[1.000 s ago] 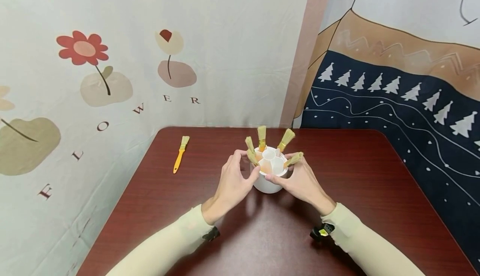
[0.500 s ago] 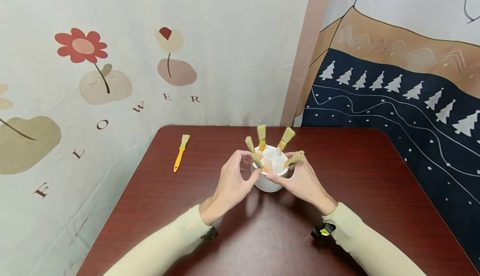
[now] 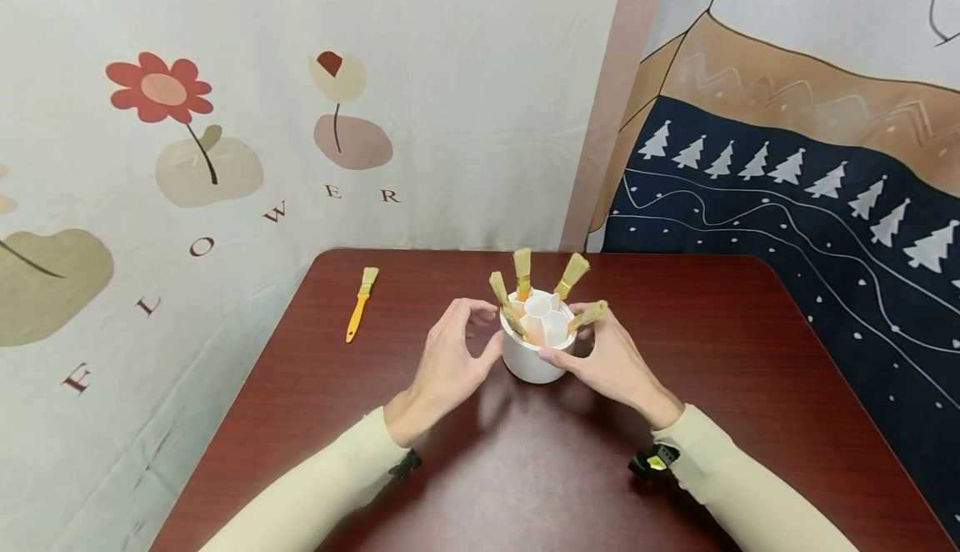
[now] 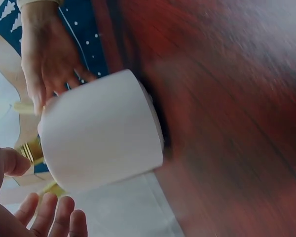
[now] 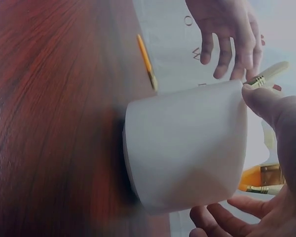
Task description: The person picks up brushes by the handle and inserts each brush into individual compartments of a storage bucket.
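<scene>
A round white pot [image 3: 534, 366] with an inner divider stands on the table, several brushes leaning out of its compartments with bristles up, among them a rear brush [image 3: 522, 272] and a right-hand brush [image 3: 588, 316]. My right hand [image 3: 617, 362] holds the pot's right side, thumb at the front of the rim and fingers round the far side. To the left, my left hand [image 3: 452, 356] is apart from the pot, its fingers loosely bent and holding nothing. The pot's smooth wall [image 4: 101, 133] shows in the left wrist view beside the spread left fingers.
A yellow-handled brush [image 3: 362, 305] lies at the table's back left. The dark red wooden table [image 3: 495, 485] ends against a pale curtain [image 3: 480, 102] printed with flowers. On the right hangs a navy cloth [image 3: 750, 210] with white trees.
My left hand has let go of the pot and shifted a little left. The right hand keeps its hold. Pot and brushes stay nearly in place.
</scene>
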### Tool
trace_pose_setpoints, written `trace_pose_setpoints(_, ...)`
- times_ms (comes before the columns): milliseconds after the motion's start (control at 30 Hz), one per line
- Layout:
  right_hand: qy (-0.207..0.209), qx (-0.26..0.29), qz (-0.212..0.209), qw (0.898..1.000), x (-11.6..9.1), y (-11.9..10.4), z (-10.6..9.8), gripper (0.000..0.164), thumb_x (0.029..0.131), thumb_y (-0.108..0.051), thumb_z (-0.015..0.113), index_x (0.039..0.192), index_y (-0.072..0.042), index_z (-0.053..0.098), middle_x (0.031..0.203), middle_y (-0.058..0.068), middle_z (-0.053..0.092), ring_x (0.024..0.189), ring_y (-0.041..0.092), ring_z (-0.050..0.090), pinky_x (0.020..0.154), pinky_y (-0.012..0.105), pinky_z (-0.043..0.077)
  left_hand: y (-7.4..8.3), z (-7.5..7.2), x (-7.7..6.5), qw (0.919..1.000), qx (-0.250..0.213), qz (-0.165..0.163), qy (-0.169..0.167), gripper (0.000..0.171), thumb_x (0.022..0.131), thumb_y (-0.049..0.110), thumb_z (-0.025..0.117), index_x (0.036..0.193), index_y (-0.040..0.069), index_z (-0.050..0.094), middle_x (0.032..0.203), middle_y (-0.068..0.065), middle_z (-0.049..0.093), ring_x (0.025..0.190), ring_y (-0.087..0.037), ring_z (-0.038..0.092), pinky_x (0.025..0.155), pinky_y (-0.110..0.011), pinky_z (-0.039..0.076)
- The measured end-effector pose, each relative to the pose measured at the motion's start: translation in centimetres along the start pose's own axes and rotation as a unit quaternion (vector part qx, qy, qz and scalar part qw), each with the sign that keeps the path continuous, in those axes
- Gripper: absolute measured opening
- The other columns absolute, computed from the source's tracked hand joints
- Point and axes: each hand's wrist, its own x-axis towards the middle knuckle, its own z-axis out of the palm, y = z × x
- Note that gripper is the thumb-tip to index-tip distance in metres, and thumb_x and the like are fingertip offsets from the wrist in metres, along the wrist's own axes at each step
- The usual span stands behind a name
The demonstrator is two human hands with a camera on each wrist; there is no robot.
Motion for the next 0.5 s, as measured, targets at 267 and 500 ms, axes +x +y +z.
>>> trace_pose_setpoints(267, -0.02, 0.003, -0.007, 1.0, 0.1, 0.7, -0.9, 0.078, 0.094, -0.054, 0.096, 0.153, -0.014, 0.063, 0.163, 0.008, 0.066, 0.123, 0.027, 0.07, 0.107, 0.052, 0.06, -2.0, -1.8, 0.7, 0.9988, 0.044, 0.005, 0.02, 0.029, 0.105, 0.017, 0.086, 0.131, 0.01, 0.076, 0.121, -0.011, 0.076, 0.111, -0.028, 0.077, 0.094, -0.047, 0.064)
trace_pose_setpoints(500, -0.04, 0.02, -0.014, 0.999, 0.5, 1.3, -1.6, 0.063, 0.096, -0.05, 0.096, 0.143, -0.017, 0.068, 0.164, 0.006, 0.068, 0.126, 0.024, 0.076, 0.109, 0.052, 0.065, -4.3, -3.3, 1.2, 0.9977, 0.057, -0.006, 0.035, 0.028, 0.105, 0.016, 0.086, 0.131, 0.008, 0.077, 0.12, -0.01, 0.077, 0.112, -0.033, 0.078, 0.096, -0.051, 0.064)
